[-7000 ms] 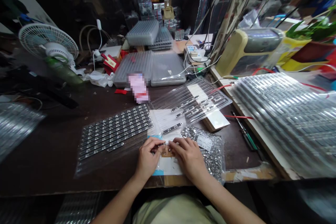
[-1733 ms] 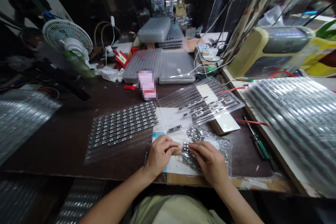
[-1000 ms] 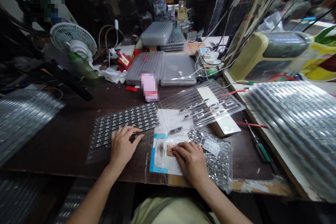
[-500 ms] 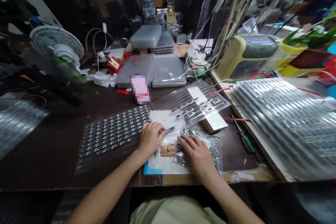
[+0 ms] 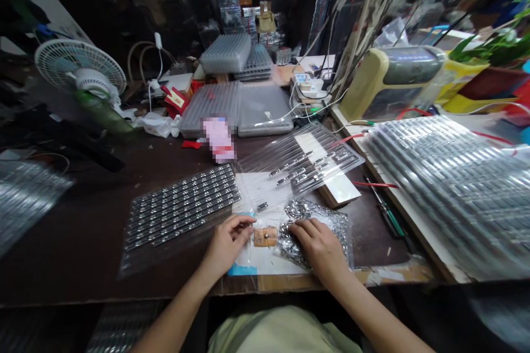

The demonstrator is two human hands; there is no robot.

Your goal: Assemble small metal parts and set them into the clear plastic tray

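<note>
My left hand is closed in a pinch just left of a small brown block, with a small metal part between the fingertips. The block lies on a white sheet under clear film. My right hand rests with curled fingers on a clear bag of small silver metal parts; what its fingertips hold is hidden. One loose metal part lies on the sheet. Left of the sheet is a clear tray filled with rows of parts. A partly filled tray lies behind the hands.
A white fan stands far left. Stacked grey trays and a blurred pink object sit behind. A yellow machine and a large stack of clear trays fill the right. A green screwdriver lies near the right hand.
My left hand has drawn back from the metal strip on the sheet to beside the brown block, and only a short piece is left there. My right hand stays on the bag.
</note>
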